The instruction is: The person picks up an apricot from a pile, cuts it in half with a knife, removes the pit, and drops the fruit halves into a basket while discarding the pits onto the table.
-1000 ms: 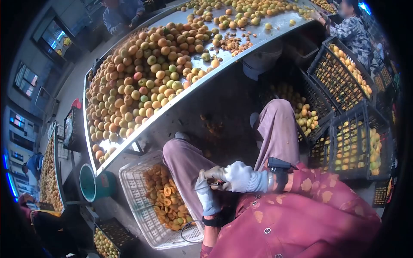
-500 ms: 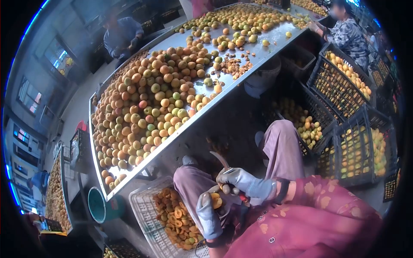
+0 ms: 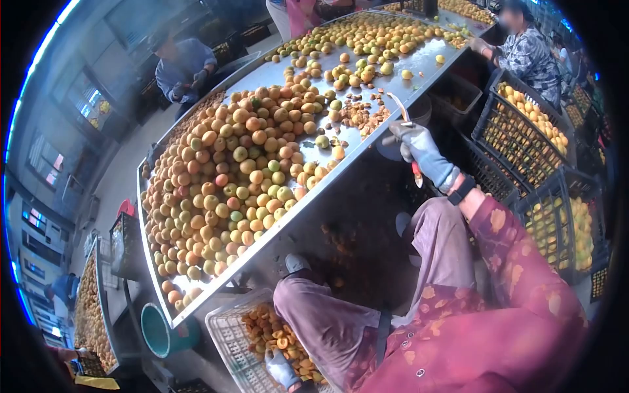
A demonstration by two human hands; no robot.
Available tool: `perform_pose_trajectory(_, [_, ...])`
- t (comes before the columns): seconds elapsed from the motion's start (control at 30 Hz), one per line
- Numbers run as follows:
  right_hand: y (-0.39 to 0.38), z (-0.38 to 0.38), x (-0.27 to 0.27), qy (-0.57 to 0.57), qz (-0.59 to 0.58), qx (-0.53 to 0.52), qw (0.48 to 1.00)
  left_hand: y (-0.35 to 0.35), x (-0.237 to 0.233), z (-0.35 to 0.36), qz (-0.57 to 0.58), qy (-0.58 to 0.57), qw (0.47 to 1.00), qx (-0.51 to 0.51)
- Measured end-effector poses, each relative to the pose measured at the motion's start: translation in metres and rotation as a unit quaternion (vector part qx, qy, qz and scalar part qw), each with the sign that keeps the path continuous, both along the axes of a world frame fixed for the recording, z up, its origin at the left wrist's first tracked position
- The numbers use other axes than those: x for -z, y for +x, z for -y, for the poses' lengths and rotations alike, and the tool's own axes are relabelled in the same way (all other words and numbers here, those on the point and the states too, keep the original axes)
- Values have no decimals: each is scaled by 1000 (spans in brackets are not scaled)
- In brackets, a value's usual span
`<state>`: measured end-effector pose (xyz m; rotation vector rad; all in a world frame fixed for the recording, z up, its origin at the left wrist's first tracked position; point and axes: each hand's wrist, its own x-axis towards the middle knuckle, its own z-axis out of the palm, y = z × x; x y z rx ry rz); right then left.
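Observation:
My right hand (image 3: 422, 152), in a blue and white glove, is closed around a knife (image 3: 401, 108) with a curved blade and a red part showing below the fist. It hovers by the near edge of the metal table (image 3: 298, 206), close to the pits and scraps (image 3: 360, 114). Low in the view, my left hand (image 3: 280, 368), also gloved, is over the cut fruit halves (image 3: 282, 337) in the white basket (image 3: 229, 337). Its fingers point down among the halves, and whether they hold anything is hidden. Whole orange and green fruit (image 3: 229, 177) is heaped on the table.
A teal bucket (image 3: 157, 331) stands left of the basket. Black crates of fruit (image 3: 524, 131) are stacked at the right. One person (image 3: 187, 69) is beyond the table at the left, another (image 3: 527, 56) at its far right end. My knees are below the table edge.
My right hand has moved up and forward to the table edge with the knife. My left hand, which held a fruit half near the knife, has dropped into the white basket.

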<state>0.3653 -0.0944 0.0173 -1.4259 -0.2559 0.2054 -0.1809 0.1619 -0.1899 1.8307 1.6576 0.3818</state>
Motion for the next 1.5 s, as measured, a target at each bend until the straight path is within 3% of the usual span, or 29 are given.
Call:
perform_pose_trajectory(0.03, [-12, 10, 1, -7, -17, -7, 1000, 15, -21, 5, 48, 59, 996, 48])
perform_pose_trajectory(0.07, [-22, 22, 6, -21, -34, -13, 999, 35, -41, 7, 131, -67, 985, -92])
perform_pose_trajectory(0.1, [-34, 34, 11, -34, -49, -18, 998, 46, -44, -1, 130, -67, 985, -91])
perform_pose_trajectory(0.17, [-62, 52, 4, -77, -76, -39, 993, 63, -47, -23, 136, 16, 990, -23])
perform_pose_trajectory(0.23, [-92, 64, -12, -129, -71, -49, 988, 112, -101, -24, 233, -58, 969, -64])
perform_pose_trajectory(0.33, [-113, 80, 10, -118, -75, -53, 989, 169, -163, -27, 228, -28, 973, 8])
perform_pose_trajectory(0.43, [-121, 87, 35, -119, -70, -37, 990, 214, -193, -36, 265, -33, 962, 61])
perform_pose_trajectory(0.5, [-122, 89, 31, -127, -88, -26, 988, 231, -190, -51, 260, 28, 949, 177])
perform_pose_trajectory(0.57, [-123, 85, 37, -134, -24, 7, 991, 246, -171, -80, 244, 26, 951, 189])
perform_pose_trajectory(0.63, [-121, 86, 38, -128, -32, 1, 991, 275, -176, -92, 162, 275, 900, 297])
perform_pose_trajectory(0.77, [-116, 87, 31, -139, -53, -12, 989, 307, -168, -135, 108, 301, 897, 305])
perform_pose_trajectory(0.87, [-111, 96, 49, -135, -55, -27, 989, 315, -160, -172, 28, 298, 921, 248])
perform_pose_trajectory(1.03, [-108, 90, 36, -171, -78, -22, 982, 333, -167, -215, 96, 256, 944, 185])
perform_pose_trajectory(1.1, [-103, 98, 53, -217, -53, -45, 974, 344, -171, -227, 17, 307, 922, 236])
perform_pose_trajectory(1.17, [-107, 83, 43, -186, 3, 24, 982, 359, -152, -250, -4, 320, 920, 226])
perform_pose_trajectory(1.23, [-107, 81, 45, -178, 7, 24, 984, 368, -142, -266, -62, 351, 896, 266])
perform_pose_trajectory(1.3, [-108, 79, 43, -171, 11, 24, 985, 378, -143, -278, -48, 348, 895, 276])
perform_pose_trajectory(1.37, [-112, 73, 36, -127, -19, 31, 991, 383, -164, -268, -155, 240, 927, 241])
perform_pose_trajectory(1.5, [-111, 76, 46, -120, 13, 40, 992, 375, -149, -278, -45, 237, 938, 250])
